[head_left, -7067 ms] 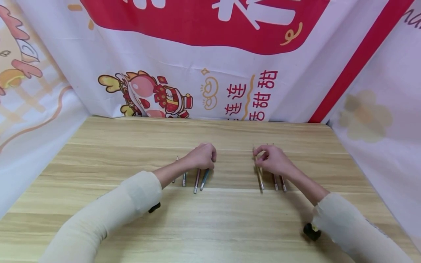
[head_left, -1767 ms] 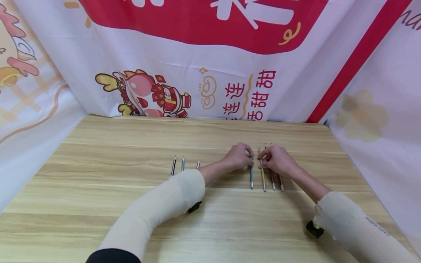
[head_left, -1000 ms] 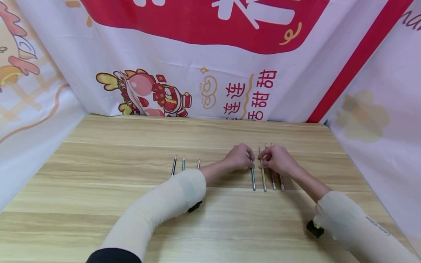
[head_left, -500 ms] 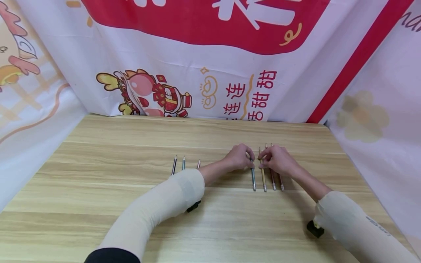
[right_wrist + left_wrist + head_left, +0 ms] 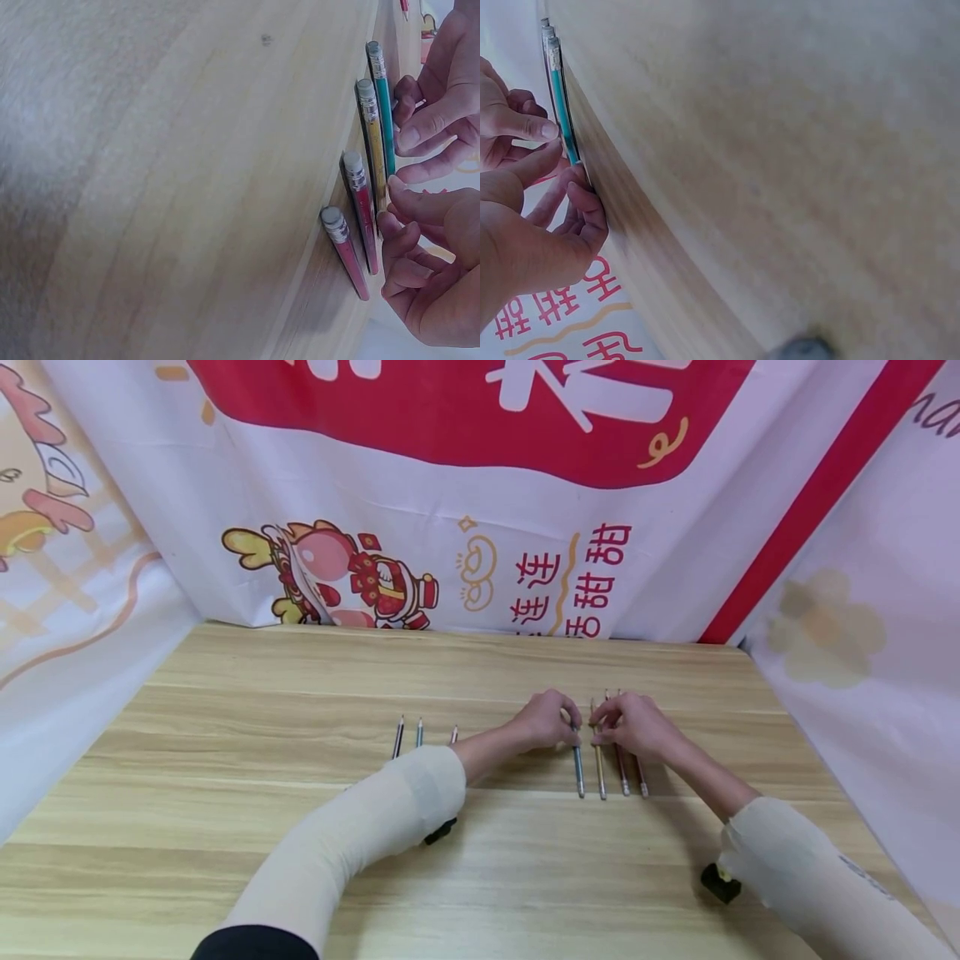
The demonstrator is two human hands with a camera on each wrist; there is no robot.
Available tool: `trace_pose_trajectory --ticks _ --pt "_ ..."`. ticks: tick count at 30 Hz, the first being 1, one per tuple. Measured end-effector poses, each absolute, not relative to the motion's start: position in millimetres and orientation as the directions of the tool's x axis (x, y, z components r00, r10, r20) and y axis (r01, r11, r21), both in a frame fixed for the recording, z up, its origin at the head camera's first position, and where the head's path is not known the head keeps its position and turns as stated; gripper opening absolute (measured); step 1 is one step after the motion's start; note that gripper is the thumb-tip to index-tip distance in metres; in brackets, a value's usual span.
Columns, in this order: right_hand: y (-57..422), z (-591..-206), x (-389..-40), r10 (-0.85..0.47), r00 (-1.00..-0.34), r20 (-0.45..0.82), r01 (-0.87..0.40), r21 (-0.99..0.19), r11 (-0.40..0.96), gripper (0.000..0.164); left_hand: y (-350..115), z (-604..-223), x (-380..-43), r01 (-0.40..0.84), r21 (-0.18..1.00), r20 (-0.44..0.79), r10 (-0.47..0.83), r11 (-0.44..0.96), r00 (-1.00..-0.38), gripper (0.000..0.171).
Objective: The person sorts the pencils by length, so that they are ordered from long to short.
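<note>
My left hand (image 5: 543, 720) pinches a teal pencil (image 5: 578, 768) near its far end, thumb and fingertips at the barrel. Beside it, my right hand (image 5: 634, 727) pinches a yellow pencil (image 5: 601, 768) the same way. The two pencils lie nearly parallel with a narrow gap, their eraser ends toward me. In the right wrist view, a red pencil (image 5: 364, 206) and another red pencil (image 5: 349, 255) lie by the yellow one, below my right fingers. The left wrist view shows the teal pencil (image 5: 560, 97) between both hands.
Left on the wooden table (image 5: 525, 877) lie a dark pencil (image 5: 398, 737), another teal pencil (image 5: 419, 732) and a reddish pencil (image 5: 453, 734), their lower parts hidden by my left sleeve (image 5: 375, 818). A printed cloth (image 5: 465, 493) hangs behind the table.
Since the oldest frame, my left hand has carried the teal pencil right, from the left group to beside the yellow one. Over the last second both hands have stayed almost still.
</note>
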State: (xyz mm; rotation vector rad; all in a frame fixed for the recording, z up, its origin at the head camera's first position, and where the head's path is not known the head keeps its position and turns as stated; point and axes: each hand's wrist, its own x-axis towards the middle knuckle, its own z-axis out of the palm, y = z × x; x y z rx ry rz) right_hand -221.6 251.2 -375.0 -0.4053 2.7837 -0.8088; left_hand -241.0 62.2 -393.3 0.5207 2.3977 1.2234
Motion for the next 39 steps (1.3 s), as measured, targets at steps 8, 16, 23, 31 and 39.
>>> trace_pose_trajectory --ticks 8,16,23,31,39 --pt "248.9 -373.1 -222.3 -0.336 -0.936 -0.102 -0.225 -0.561 0.797 0.023 54.1 -388.9 -237.5 0.196 0.815 -0.153 0.53 0.545 -0.834 0.025" --pt "240.8 -365.5 -219.9 -0.32 -0.939 -0.127 -0.191 -0.581 0.791 0.024 33.7 -380.2 -236.9 0.216 0.809 -0.161 0.559 0.547 -0.813 0.03" --pt "231.1 -365.4 -218.1 -0.361 -0.928 -0.089 -0.238 -0.604 0.761 0.02 14.6 -374.6 -241.1 0.257 0.776 -0.146 0.56 0.577 -0.816 0.033" --pt "219.3 -369.2 -218.3 -0.427 -0.904 -0.026 -0.316 -0.633 0.707 0.019 -5.0 -370.5 -243.0 0.294 0.744 -0.127 0.56 0.6 -0.819 0.031" --pt "206.2 -372.1 -220.0 -0.455 -0.891 0.003 -0.351 -0.639 0.684 0.019 -22.9 -370.4 -243.7 0.3 0.736 -0.123 0.556 0.607 -0.822 0.031"
